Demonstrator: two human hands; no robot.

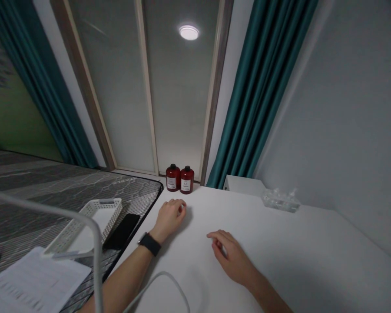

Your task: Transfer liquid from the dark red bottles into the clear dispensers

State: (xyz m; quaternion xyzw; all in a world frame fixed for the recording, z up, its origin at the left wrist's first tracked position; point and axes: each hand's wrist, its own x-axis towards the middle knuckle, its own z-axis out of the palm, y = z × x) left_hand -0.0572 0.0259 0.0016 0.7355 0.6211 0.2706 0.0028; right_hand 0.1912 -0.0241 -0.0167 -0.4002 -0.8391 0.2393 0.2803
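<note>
My left hand (169,218) rests on the white tabletop (280,261) in a loose fist, a black wristwatch (150,244) on its wrist. Nothing shows in its fingers. My right hand (230,256) lies nearer the front, fingers curled and slightly apart. A small pale patch shows under those fingers, and I cannot tell whether it is something held. Beyond my left hand, two dark red bottles (180,178) with white labels stand at the table's far edge, out of reach of both hands' fingertips.
A white plastic basket (99,226), a black phone (121,231) and papers (32,282) lie on a grey patterned mattress (52,187) to the left. A white lamp arm (52,213) crosses that side. A white cable (159,291) and a clear plastic item (280,200) lie on the table.
</note>
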